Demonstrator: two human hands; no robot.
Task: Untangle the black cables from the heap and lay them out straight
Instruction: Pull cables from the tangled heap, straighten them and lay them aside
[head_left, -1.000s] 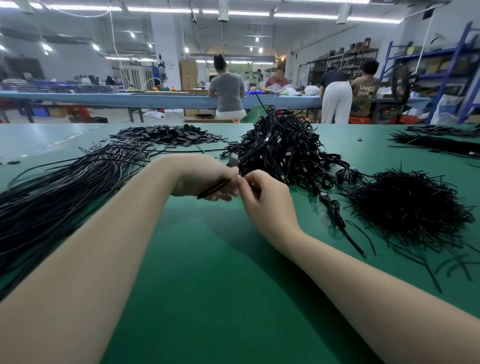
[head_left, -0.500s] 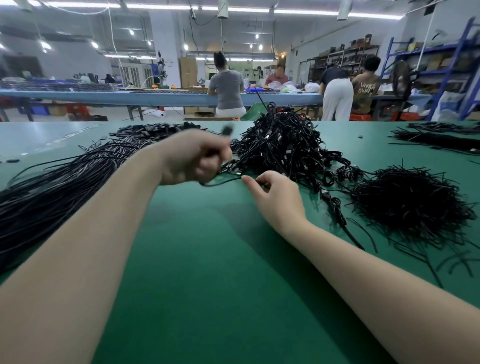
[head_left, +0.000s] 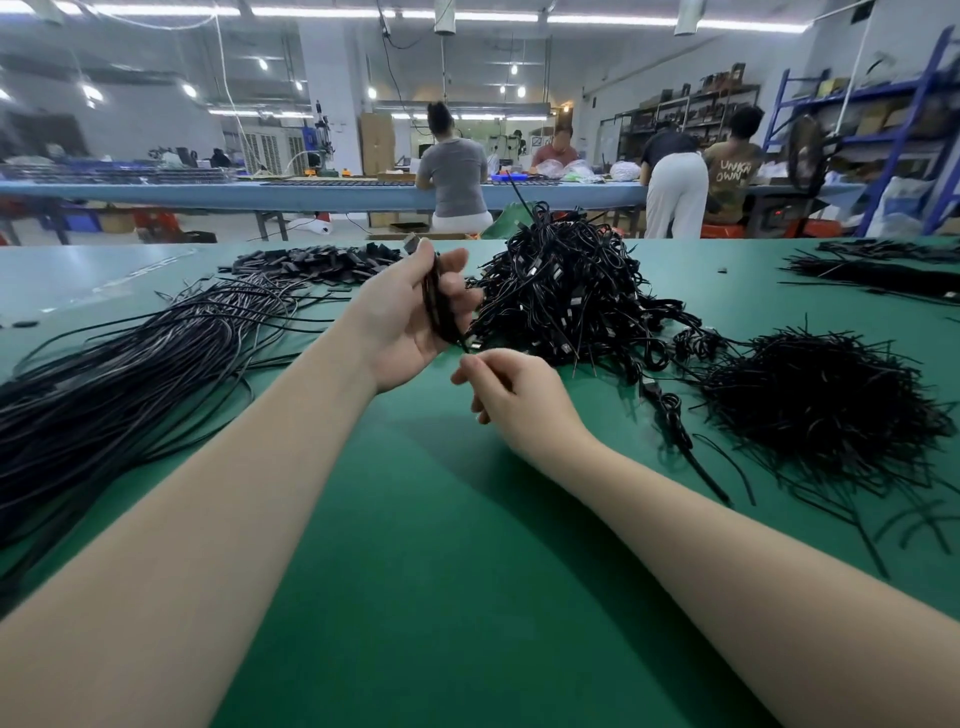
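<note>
While the left hand (head_left: 410, 317) is raised palm-up just beside the heap (head_left: 566, 291), a small folded bundle of black cable (head_left: 440, 306) lies across its palm, thumb and fingers loosely curled around it, not clamped tight. Right hand (head_left: 511, 397) sits lower, just under the bundle's bottom end, thumb and forefinger pinched together; probably on a thin tie or cable tail, but it's too fine to tell for sure. Main risk, as I judge it: the loose left grip lets the bundle slip or spring open once the pinch pulls, dropping it onto the green table (head_left: 426, 545) or back into the heap. Second risk: the bundle hangs touching or nearly touching the heap's edge, so a tug could snag neighbouring loops and drag a clump along. Straightened cables (head_left: 135, 364) already lie to the left, well apart; a flicking free end could disturb them. Pile of short black ties (head_left: 815, 405) at right is near enough to get mixed in.
</note>
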